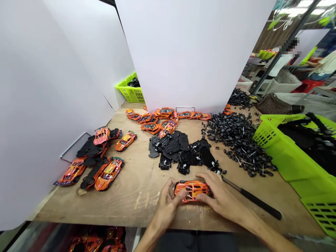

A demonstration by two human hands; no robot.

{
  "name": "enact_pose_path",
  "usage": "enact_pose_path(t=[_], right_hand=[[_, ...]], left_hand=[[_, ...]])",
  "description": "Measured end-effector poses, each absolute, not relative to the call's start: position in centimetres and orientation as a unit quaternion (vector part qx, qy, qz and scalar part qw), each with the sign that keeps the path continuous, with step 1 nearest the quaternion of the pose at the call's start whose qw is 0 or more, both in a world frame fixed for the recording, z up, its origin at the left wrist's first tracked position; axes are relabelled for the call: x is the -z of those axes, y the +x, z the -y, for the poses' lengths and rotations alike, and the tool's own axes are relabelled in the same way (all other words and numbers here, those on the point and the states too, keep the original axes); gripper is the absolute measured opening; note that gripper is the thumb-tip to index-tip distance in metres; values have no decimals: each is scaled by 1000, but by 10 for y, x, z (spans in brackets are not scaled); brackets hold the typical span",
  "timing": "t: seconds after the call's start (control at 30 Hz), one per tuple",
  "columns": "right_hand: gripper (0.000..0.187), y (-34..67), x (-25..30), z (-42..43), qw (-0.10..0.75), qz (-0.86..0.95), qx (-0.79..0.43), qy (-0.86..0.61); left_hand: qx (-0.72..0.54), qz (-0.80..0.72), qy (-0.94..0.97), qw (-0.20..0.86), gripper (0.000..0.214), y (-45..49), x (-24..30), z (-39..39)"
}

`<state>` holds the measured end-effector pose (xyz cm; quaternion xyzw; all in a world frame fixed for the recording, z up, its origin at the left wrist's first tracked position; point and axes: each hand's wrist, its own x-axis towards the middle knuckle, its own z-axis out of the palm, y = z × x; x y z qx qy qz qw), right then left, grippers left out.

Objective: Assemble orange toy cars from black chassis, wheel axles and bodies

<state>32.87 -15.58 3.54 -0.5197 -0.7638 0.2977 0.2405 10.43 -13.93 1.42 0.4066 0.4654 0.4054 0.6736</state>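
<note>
Both my hands grip one orange toy car (192, 189) just above the wooden table's (136, 199) front edge. My left hand (168, 200) pinches its left end with curled fingers. My right hand (220, 197) closes over its right end and far side. A black-handled screwdriver (252, 198) lies on the table under and right of my right hand. A heap of black chassis plates (181, 150) lies just beyond the car.
Black wheels on axles (237, 140) are piled at the right, next to a green basket (291, 157) of black parts. Orange car bodies (160, 120) lie at the back, finished cars (105, 168) at the left. White boards wall the back and left. Another green basket (130, 91) stands behind.
</note>
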Motion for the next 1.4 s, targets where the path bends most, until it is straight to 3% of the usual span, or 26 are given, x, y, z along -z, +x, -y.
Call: enact_pose_path(t=[0.1,0.2,0.47,0.63,0.9,1.0,1.13,1.3,1.4], right_hand=[[39,339,-30,172,340,652,-408,-542],[39,342,-17,185,384,610,-446,-531],[34,347,-14,176,394,601,-479,-503],[25,333,-16,179,423,580,-442,-537],[27,330,-6,182,439,558,-433,-555],[39,337,4,184,460,531,-461,-542],[56,343,17,194,506,533,-412,-539],[36,345,15,197,532,545,-343,-549],[34,347,9,193,537,570,-322,-532]], left_hand=[[-349,-399,508,679,39,102,-19,141],[-293,-393,590,642,36,110,-21,141],[-312,-435,620,573,25,124,-2,151],[-320,-438,601,588,28,121,3,155],[-245,-391,688,560,24,123,-33,136],[-261,-411,668,563,25,124,-26,137],[-308,-445,637,549,27,125,-14,144],[-354,-446,577,585,26,130,-25,152],[-352,-421,576,606,27,132,-38,155]])
